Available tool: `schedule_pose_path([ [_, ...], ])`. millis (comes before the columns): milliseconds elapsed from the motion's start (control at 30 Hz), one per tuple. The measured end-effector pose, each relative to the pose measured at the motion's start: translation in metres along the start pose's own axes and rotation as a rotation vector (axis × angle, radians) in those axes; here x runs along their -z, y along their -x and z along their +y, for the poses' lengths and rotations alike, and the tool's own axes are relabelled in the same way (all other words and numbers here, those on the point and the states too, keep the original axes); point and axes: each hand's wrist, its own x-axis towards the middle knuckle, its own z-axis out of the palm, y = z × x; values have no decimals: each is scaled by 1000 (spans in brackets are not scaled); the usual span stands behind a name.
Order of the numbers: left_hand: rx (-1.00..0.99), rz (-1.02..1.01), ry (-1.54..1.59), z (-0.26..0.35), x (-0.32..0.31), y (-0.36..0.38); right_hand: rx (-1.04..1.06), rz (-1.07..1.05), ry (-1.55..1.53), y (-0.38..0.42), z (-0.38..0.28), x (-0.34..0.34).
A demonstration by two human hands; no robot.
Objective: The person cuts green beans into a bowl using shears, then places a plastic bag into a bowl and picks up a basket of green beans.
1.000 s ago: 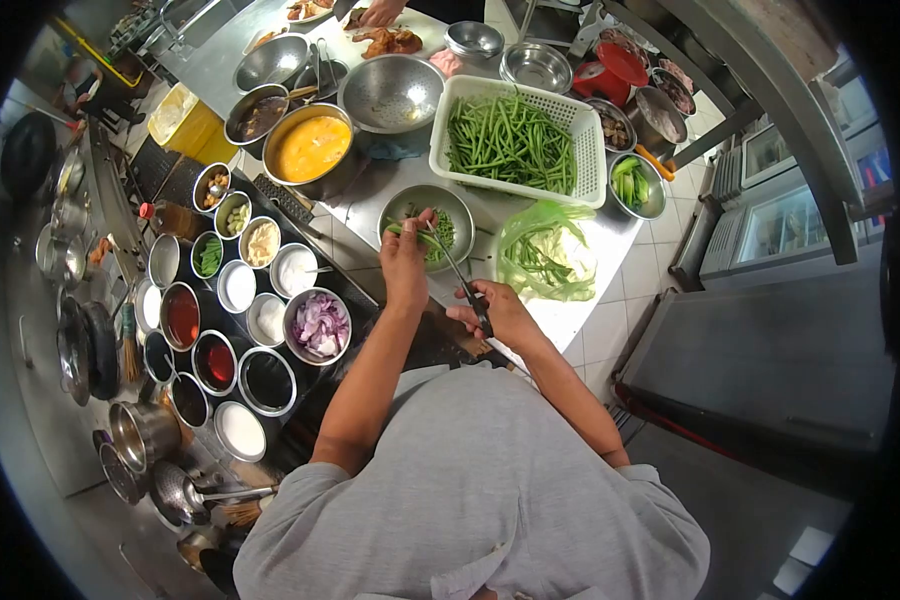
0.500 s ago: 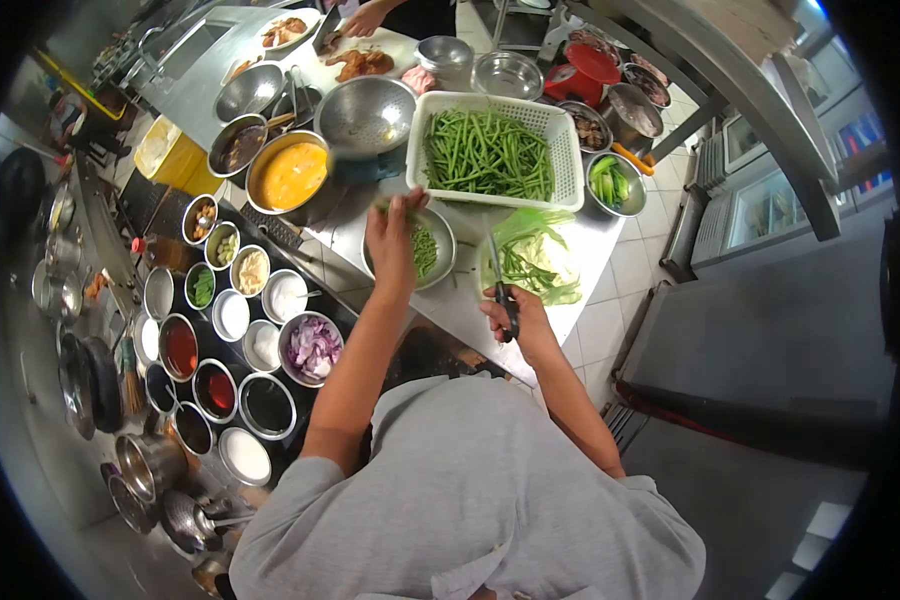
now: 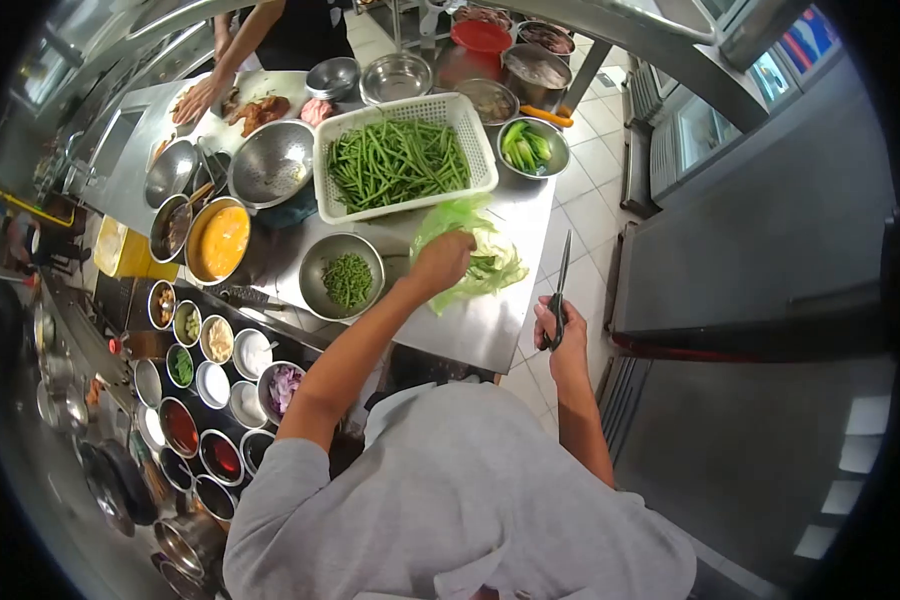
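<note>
Clasps slender scissors (image 3: 561, 285) in right hand (image 3: 562, 328) beyond surface's (image 3: 470, 345) edge; curls left hand (image 3: 444, 265) over crinkled bag (image 3: 432, 225), unclear whether pinching.

I can read no text, label, brand, number or sign anywhere around me. The bright blue-and-red patch (image 3: 806, 38) far up on my right is too small and blurred for me to make out any lettering, and the brown, red-capped bottle (image 3: 148, 346) on my left gives me nothing legible.
</note>
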Motion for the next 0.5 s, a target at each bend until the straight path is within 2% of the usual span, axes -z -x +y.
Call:
schedule_pose_path([
  [67,-49,-226,-278,-19,-18,-2,-26,18,-53,5,4,11],
  [100,-115,-262,-381,-16,-20,-2,-22,27,-57,8,5,14],
  [233,-190,-279,-548,-8,-32,3,-9,97,9,14,9,20],
  [300,-108,-223,-740,-16,-37,9,-3,108,13,16,10,23],
  [433,-73,-249,-834,-40,-40,20,30,92,18,12,10,28],
  [500,-195,-197,-845,-47,-34,22,39,85,38,9,11,28],
])
